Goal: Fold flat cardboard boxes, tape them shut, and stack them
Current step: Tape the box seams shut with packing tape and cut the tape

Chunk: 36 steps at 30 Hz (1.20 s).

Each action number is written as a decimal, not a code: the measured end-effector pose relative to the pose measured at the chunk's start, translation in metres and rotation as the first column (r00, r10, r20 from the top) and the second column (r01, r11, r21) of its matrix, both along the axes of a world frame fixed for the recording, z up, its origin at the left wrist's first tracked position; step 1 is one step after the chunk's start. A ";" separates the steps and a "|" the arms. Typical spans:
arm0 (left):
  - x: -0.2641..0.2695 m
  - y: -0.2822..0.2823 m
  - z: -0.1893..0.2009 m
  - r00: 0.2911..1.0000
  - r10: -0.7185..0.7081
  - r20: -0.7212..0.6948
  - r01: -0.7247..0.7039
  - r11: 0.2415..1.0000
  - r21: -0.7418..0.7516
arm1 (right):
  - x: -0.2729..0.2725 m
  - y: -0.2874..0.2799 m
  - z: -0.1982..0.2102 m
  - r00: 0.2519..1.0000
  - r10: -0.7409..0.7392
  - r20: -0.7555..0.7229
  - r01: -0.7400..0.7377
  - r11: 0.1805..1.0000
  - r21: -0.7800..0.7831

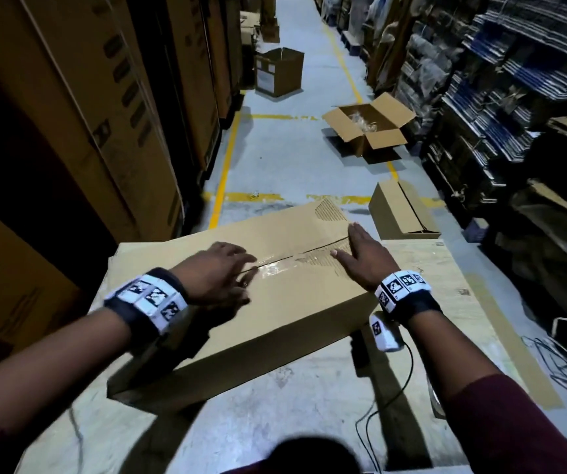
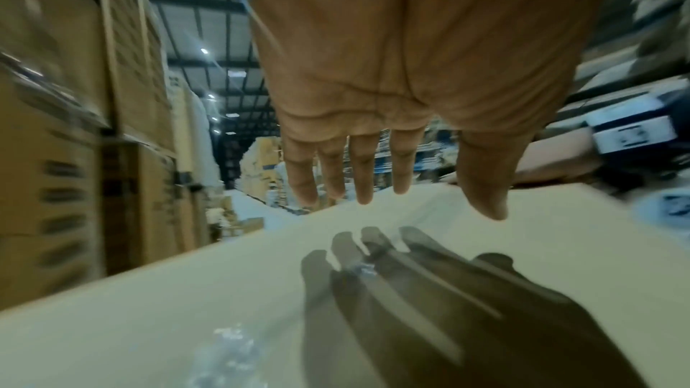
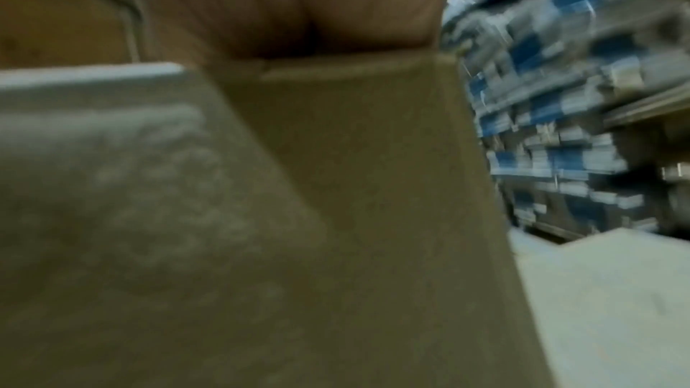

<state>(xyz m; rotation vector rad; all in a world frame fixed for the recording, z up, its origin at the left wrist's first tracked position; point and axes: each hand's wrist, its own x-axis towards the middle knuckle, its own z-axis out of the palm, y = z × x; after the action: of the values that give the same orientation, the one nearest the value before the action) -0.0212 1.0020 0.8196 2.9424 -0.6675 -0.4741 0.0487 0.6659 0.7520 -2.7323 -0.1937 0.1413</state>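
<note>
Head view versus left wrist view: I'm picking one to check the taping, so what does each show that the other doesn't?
Only the head view shows the whole box, the full taped seam, the right hand flat on the box top, an open box on the aisle floor and the cable near the right wrist.

Only the left wrist view shows the left hand's palm, straight fingers held above the box, their shadow on the cardboard, and the ceiling lights.

Both show the left hand, the box top, glossy tape and the stacked cartons on the left.
</note>
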 end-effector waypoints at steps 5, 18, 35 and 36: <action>0.004 -0.109 -0.020 0.992 -0.035 -0.118 0.027 0.998 -0.061 | -0.004 -0.011 -0.002 0.991 -0.130 -0.033 0.134 0.963 0.233; -0.028 -0.169 -0.036 0.977 -0.076 -0.199 0.103 0.987 0.126 | -0.080 -0.019 -0.012 0.969 -0.035 -0.246 0.141 0.891 0.432; -0.089 -0.327 -0.090 0.898 -0.381 -0.221 0.225 0.828 -0.513 | -0.189 -0.186 -0.103 0.631 -0.722 -0.283 0.740 0.670 -0.060; -0.086 -0.334 -0.108 0.901 -0.299 -0.314 0.120 0.868 -0.482 | -0.190 -0.188 -0.107 0.609 -0.706 -0.361 0.739 0.671 -0.064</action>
<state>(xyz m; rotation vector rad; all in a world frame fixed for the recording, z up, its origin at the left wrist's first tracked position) -0.1074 0.6676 0.7115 2.2606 -0.9092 -0.7644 -0.1409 0.4778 0.6453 -2.4026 0.9921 0.3769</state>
